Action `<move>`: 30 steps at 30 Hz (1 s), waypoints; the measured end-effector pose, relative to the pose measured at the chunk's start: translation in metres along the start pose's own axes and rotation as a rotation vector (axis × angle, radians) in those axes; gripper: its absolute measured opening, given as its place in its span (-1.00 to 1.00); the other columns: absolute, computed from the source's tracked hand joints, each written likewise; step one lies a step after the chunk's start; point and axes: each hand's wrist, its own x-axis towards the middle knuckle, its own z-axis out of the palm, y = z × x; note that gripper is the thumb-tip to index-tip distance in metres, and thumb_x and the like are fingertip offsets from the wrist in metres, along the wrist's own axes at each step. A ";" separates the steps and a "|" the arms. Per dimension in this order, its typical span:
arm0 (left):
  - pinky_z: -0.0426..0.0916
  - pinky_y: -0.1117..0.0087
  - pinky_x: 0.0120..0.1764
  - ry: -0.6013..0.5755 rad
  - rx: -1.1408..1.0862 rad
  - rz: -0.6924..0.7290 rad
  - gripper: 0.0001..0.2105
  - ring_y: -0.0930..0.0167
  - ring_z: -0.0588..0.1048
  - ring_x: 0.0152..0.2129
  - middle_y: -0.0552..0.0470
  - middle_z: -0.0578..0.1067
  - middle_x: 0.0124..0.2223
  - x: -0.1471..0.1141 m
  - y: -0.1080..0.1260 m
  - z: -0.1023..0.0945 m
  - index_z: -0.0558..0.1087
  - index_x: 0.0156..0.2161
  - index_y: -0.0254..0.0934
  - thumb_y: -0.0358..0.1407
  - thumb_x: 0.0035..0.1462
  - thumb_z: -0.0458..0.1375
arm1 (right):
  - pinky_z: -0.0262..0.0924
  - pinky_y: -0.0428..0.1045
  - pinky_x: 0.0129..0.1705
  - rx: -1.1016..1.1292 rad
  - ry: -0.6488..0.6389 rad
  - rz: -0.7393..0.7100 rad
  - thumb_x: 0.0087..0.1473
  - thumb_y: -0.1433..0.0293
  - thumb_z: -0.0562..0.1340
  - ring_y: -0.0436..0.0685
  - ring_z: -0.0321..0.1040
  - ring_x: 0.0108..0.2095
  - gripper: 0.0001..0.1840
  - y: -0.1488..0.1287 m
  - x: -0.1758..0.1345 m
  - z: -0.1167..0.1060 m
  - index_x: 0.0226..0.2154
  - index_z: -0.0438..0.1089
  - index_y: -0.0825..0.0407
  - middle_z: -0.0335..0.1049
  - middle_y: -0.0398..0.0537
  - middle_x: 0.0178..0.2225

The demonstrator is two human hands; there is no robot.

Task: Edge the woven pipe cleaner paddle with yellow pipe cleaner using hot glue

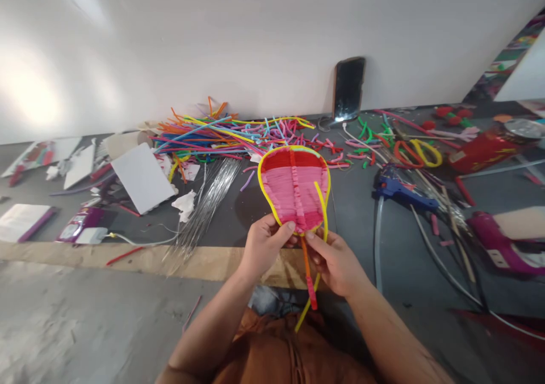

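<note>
Between my two hands is a pink and red pipe-cleaner petal [279, 188] with a yellow edge, held upright above the table's front edge. My left hand [264, 248] pinches its lower left side, thumb on the front. My right hand [336, 259] is closed on the lower right side, by the base. A yellow pipe cleaner [324, 208] runs loose along the petal's right side, passes by my right hand and hangs down below. From the base an orange and pink stem [307, 270] points down. The fingertips behind the petal are mostly hidden.
A heap of coloured pipe cleaners [221, 131] lies at the back, with thin wires [210, 202] in front. A phone [349, 89] leans on the white wall. To the right are a blue glue gun [400, 188], scissors [426, 152] and a red can [494, 146].
</note>
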 end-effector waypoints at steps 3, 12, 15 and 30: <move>0.41 0.51 -0.47 -0.013 0.033 -0.013 -0.73 0.53 0.44 -0.60 0.05 0.53 -0.47 -0.001 0.002 -0.002 0.52 -0.38 -0.34 -0.14 -0.07 0.32 | -0.31 -0.19 -0.69 0.017 0.019 -0.025 -0.31 0.15 0.47 -0.15 -0.10 -0.70 -0.56 0.000 0.000 0.005 -0.57 0.25 0.04 0.09 -0.34 -0.73; 0.40 0.50 -0.48 -0.012 0.014 -0.015 -0.75 0.53 0.42 -0.62 0.05 0.52 -0.48 -0.003 0.004 0.000 0.51 -0.39 -0.35 -0.16 -0.06 0.31 | -0.23 -0.19 -0.70 0.051 0.043 -0.072 -0.34 0.14 0.47 -0.16 -0.07 -0.70 -0.54 0.005 -0.001 0.006 -0.58 0.24 0.02 0.11 -0.33 -0.70; 0.42 0.49 -0.45 -0.010 0.032 0.004 -0.78 0.52 0.44 -0.61 0.07 0.52 -0.47 -0.004 0.004 0.002 0.51 -0.38 -0.33 -0.18 -0.06 0.30 | -0.19 -0.18 -0.71 0.057 0.042 -0.073 -0.25 0.02 0.40 -0.13 -0.04 -0.71 -0.52 0.005 0.000 0.006 -0.57 0.26 0.02 0.12 -0.31 -0.72; 0.40 0.51 -0.48 0.023 0.080 0.012 -0.82 0.51 0.45 -0.61 0.08 0.49 -0.51 -0.006 0.002 0.010 0.49 -0.39 -0.34 -0.23 -0.01 0.26 | -0.14 -0.16 -0.64 0.129 0.107 -0.200 -0.33 0.04 0.45 -0.14 -0.11 -0.68 -0.48 0.007 0.002 0.018 -0.58 0.22 0.01 0.06 -0.35 -0.72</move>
